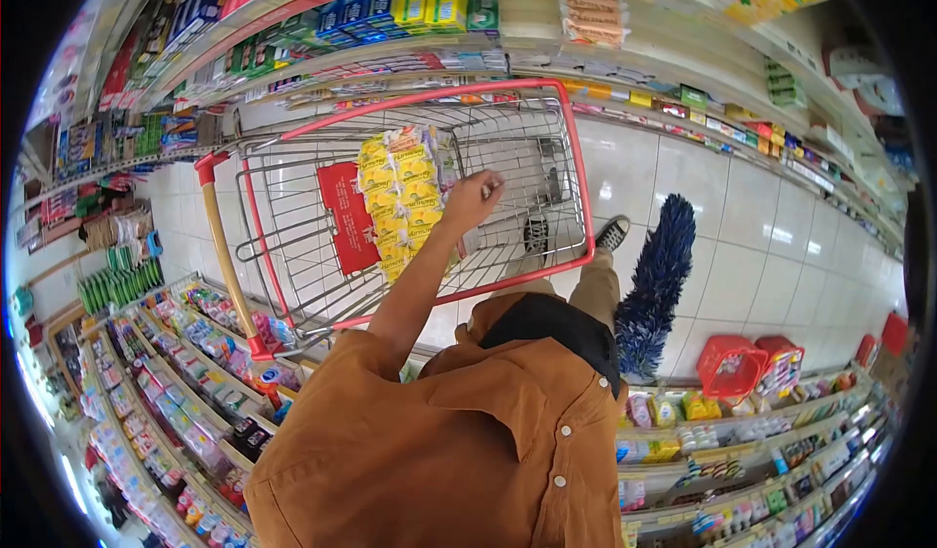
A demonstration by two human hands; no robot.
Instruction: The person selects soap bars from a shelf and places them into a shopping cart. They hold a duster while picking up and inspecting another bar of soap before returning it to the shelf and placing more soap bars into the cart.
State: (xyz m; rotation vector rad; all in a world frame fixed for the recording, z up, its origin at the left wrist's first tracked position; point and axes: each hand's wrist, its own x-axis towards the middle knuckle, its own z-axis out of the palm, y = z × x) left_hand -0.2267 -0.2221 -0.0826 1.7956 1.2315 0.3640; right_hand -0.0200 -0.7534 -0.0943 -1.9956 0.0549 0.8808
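My left hand [475, 200] reaches over a wire shopping cart with a red rim [576, 158], its fingers curled together. Whatever they may hold is too small to make out. It is beside the right edge of a stack of yellow packs [398, 197] in the cart. A red sign [348, 218] is on the cart left of the packs. My right hand does not show. A fluffy dark blue duster [661, 280] extends from beside my body on the right, its handle end hidden.
Stocked shelves [390, 60] run along the top, with more shelves [166, 382] at lower left and lower right. Red baskets [730, 365] stand on the tiled floor [742, 275] at the right. My shoes [536, 236] are by the cart's lower right side.
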